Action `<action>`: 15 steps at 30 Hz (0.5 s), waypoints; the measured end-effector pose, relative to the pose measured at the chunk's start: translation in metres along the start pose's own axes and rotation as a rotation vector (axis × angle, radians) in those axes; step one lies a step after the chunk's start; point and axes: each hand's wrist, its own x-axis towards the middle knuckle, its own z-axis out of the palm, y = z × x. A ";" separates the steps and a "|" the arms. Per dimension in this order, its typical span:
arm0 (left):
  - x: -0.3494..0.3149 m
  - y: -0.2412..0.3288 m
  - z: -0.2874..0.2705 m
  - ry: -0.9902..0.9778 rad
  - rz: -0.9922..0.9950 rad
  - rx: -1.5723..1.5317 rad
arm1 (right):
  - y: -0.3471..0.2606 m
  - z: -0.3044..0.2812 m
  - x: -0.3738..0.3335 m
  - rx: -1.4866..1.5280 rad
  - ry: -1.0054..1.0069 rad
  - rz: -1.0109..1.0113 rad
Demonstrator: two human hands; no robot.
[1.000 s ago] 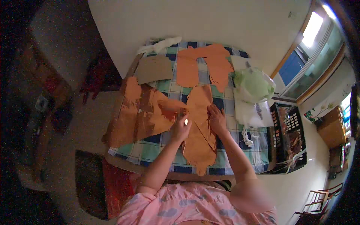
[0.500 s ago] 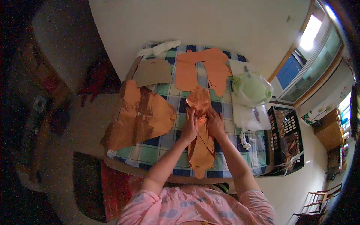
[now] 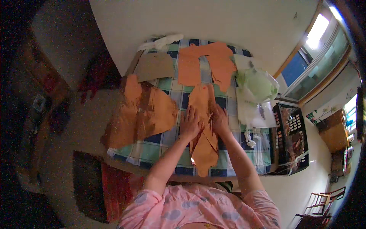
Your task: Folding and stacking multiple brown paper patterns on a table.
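Note:
A long, narrow orange-brown folded sheet (image 3: 205,156), like shiny paper or foil, lies on a checked cloth in front of me. Its far end is flattened and its near end tapers to a short tab. Flat on its left side rests my left hand (image 3: 191,124), open with fingers stretched forward. My right hand (image 3: 220,121) lies along the right edge, fingers extended and apart; its thumb side is partly hidden. To the left is a wide, creased orange-brown sheet (image 3: 162,110). Beyond my hands lie flat orange cut pieces (image 3: 189,70) and a tan piece (image 3: 155,66).
The checked cloth (image 3: 150,158) covers a table against a pale wall. On the right are a pale green plastic bag (image 3: 257,86), a clear plastic packet (image 3: 253,116) and a knotted white cord (image 3: 249,139). A black basket (image 3: 291,139) stands past the right edge. White cloth (image 3: 162,42) lies far left.
The far part of the folded sheet has gone from bunched and crinkled to lying flatter and longer. My left hand has turned from edge-on to palm down and spread on it.

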 end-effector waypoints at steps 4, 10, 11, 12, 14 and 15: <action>0.002 -0.001 0.005 -0.034 -0.013 -0.014 | 0.008 0.006 -0.001 0.012 0.225 -0.109; -0.010 0.000 -0.014 -0.039 -0.065 -0.214 | 0.003 0.014 -0.002 -0.152 -0.080 -0.138; -0.019 0.011 -0.030 -0.082 0.001 -0.260 | 0.008 0.015 -0.003 -0.152 -0.071 -0.132; -0.029 0.021 -0.047 -0.121 0.065 -0.304 | 0.010 0.016 -0.004 -0.151 -0.062 -0.130; -0.046 0.036 -0.081 -0.229 0.087 -0.288 | 0.013 0.013 -0.007 -0.174 -0.075 -0.123; -0.056 0.037 -0.091 -0.310 0.094 -0.260 | 0.012 0.013 -0.006 -0.193 -0.088 -0.149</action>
